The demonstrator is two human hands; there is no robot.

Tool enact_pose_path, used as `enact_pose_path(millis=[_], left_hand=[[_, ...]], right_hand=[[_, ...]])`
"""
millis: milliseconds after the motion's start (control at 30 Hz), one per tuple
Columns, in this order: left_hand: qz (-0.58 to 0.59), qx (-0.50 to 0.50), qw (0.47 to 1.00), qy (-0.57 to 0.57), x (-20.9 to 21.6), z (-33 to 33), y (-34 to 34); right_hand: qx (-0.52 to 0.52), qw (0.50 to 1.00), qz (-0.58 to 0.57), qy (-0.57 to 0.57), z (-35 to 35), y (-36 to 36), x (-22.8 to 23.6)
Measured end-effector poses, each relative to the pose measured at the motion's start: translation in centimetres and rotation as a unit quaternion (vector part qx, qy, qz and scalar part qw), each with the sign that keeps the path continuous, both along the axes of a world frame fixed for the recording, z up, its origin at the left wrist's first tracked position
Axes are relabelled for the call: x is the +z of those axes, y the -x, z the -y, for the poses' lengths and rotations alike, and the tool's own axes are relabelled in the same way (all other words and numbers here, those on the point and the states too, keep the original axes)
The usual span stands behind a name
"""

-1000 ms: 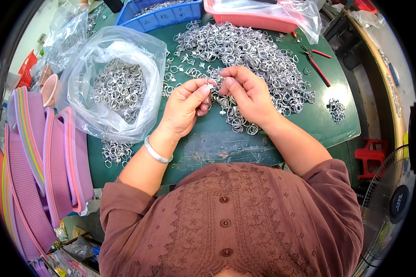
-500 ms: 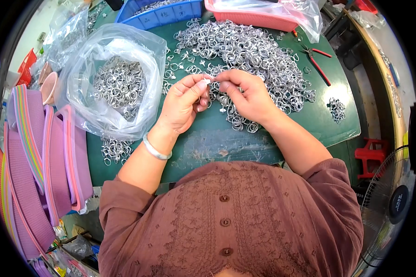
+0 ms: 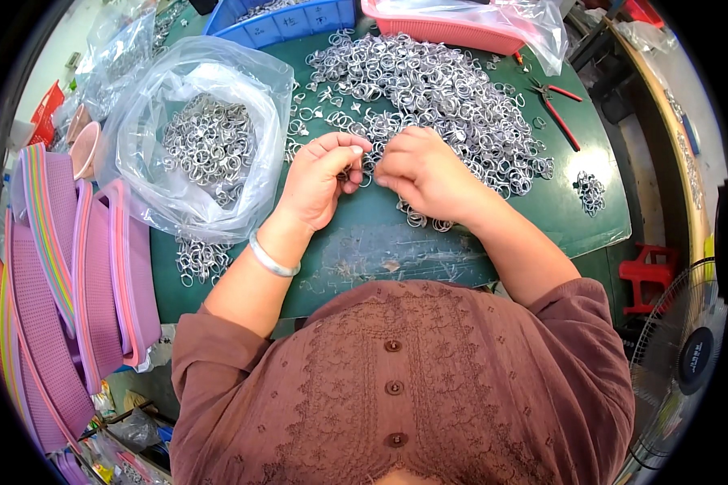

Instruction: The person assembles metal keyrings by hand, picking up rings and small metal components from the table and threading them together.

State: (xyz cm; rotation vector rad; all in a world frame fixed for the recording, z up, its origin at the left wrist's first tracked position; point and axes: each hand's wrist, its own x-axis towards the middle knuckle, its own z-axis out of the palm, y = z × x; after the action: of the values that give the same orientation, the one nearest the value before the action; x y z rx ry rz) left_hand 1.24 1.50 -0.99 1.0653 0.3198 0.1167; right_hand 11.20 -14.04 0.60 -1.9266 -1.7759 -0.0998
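Small assembly workshop: green worktable [image 3: 574, 218] heaped with metal rings [image 3: 437, 89], pliers [image 3: 560, 109], bins [image 3: 287, 20].

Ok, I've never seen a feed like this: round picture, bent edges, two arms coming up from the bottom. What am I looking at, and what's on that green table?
This is one fisheye camera worn on a person's head, looking down, so straight edges bow. There is no machine: the arms are the wearer's own. The left hand and right hand meet at the near edge of a big heap of small silver metal rings on the green table, pinching something small between the fingertips, too tiny to tell. A clear plastic bag at the left holds more rings. Red-handled pliers lie at the right, a blue crate and pink basket behind.
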Motion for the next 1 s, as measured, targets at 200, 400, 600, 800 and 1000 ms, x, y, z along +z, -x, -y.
enact_pose_path(millis=[200,400,600,800,1000], left_hand=[[-0.07,-0.041,0.996,-0.027,1.0,0.4,0.2],[0.008,-0.034,0.999,0.041,0.8,0.3,0.4],[0.053,-0.007,0.993,-0.107,1.2,1.0,0.7],[0.147,0.057,0.927,-0.341,0.9,1.7,0.7],[0.13,0.104,0.886,-0.432,0.7,1.9,0.8]], right_hand=[[-0.029,0.953,-0.257,-0.158,0.1,0.0,0.6],[0.007,0.961,-0.189,-0.203,-0.3,-0.3,0.3],[0.006,0.964,-0.163,-0.211,-0.4,-0.4,0.3],[0.017,0.959,-0.188,-0.211,-0.6,-0.5,-0.1],[0.02,0.96,-0.195,-0.201,-0.7,-0.3,-0.2]])
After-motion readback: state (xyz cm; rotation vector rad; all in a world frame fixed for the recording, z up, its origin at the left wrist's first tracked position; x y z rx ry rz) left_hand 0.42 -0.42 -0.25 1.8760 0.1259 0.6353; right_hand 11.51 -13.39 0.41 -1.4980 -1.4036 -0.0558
